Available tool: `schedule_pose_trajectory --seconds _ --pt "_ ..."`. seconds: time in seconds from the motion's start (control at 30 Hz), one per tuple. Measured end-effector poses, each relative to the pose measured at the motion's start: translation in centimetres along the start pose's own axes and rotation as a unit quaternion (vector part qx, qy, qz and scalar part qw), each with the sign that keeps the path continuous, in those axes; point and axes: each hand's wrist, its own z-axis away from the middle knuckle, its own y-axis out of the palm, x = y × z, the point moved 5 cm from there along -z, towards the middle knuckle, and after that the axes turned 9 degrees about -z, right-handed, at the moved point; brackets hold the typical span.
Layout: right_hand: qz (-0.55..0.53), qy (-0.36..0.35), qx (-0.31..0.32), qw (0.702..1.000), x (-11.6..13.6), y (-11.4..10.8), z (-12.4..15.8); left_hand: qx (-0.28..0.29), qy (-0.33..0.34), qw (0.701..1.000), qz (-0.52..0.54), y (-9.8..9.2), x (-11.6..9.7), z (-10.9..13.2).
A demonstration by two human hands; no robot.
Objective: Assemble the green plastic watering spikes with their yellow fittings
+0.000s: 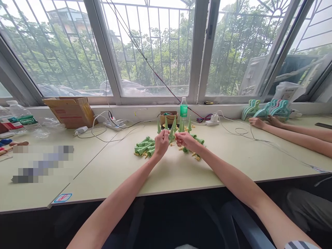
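Note:
Near the middle of the table, my left hand (162, 141) is closed on a green cone (171, 132) that points up. My right hand (184, 139) is pinched just to the right of it; what its fingertips hold is too small to make out. Several green cones (144, 147) lie in a pile left of my left hand. More green cones (189, 124) stand upright behind my hands. Small yellow pieces (197, 157) are scattered beside and below my right hand.
A green-labelled bottle (183, 110) and a small cardboard box (168, 118) stand behind the cones. A larger cardboard box (70, 112), power strips (115, 124) and cables are along the window. At right, another person's hands (258, 123) touch pastel clips (275, 110).

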Motion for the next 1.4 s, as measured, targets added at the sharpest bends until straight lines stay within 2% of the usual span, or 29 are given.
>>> schedule_pose_trajectory --seconds 0.53,0.8,1.03,1.23,1.4 --pt "-0.098 0.058 0.001 0.993 0.2 0.4 0.3 0.030 0.071 0.997 0.004 0.7 0.3 -0.2" --pt "-0.143 0.072 0.012 0.987 0.1 0.1 0.4 0.024 0.100 0.995 0.017 1.0 0.7 -0.4" --pt "-0.175 0.078 0.015 0.981 0.3 0.3 0.4 0.043 0.077 0.996 0.032 0.9 0.1 -0.1" --pt "-0.185 0.090 0.007 0.979 0.5 0.7 0.6 0.027 0.037 0.998 0.043 0.5 -0.3 0.0" --pt "-0.173 0.087 0.003 0.981 0.6 0.8 0.6 0.031 0.034 0.999 0.026 0.5 -0.3 0.0"
